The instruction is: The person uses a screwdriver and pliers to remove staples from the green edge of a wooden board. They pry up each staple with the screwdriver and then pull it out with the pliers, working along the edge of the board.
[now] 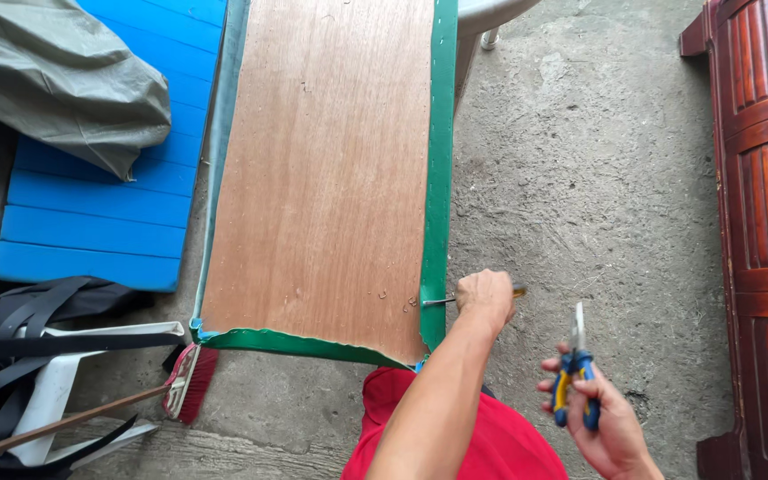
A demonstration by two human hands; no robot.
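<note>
The left hand [484, 298] is closing in a fist around a screwdriver [442, 301], whose metal tip is touching the green fabric edge [438, 178] at the near right corner of the plywood board [326, 169]. The right hand [606, 418] is gripping blue-and-yellow pliers [574, 373], held upright over the concrete floor [580, 178], just right of the board. 1 red broom [190, 382] is lying near left.

Even, soft daylight fills the scene, bright without harsh glare. Shadows are faint and diffuse; only a weak one lies on the concrete floor [580, 178] beside the wooden board [322, 178]. Focus is sharp across most of the view (wood grain reads clearly). Straight edges lean outward toward the frame's borders, a mild wide-angle distortion.
</note>
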